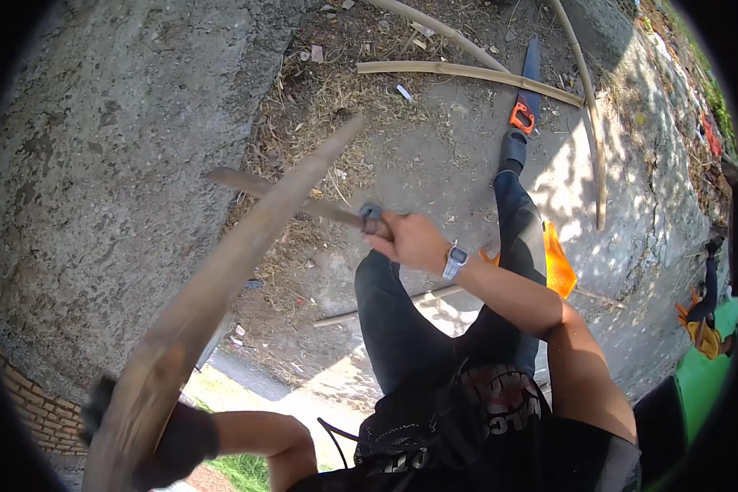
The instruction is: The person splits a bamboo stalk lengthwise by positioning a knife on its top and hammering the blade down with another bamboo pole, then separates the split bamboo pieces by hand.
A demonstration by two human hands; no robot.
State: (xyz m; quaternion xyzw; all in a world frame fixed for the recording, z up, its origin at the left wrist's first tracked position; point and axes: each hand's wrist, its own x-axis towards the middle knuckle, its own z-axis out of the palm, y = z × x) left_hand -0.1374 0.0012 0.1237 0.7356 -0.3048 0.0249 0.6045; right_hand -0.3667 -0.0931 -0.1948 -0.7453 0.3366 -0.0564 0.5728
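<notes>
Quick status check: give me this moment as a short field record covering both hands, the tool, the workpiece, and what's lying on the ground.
left hand: gloved left hand grips the lower end of a long bamboo strip
right hand: bare right hand, wristwatch on the wrist, holds a knife by its handle
contact: blade crosses the strip; motion blur hides whether they touch
ground: handsaw with orange handle, more bamboo slats, dry shavings
posture: seated, legs stretched forward
</notes>
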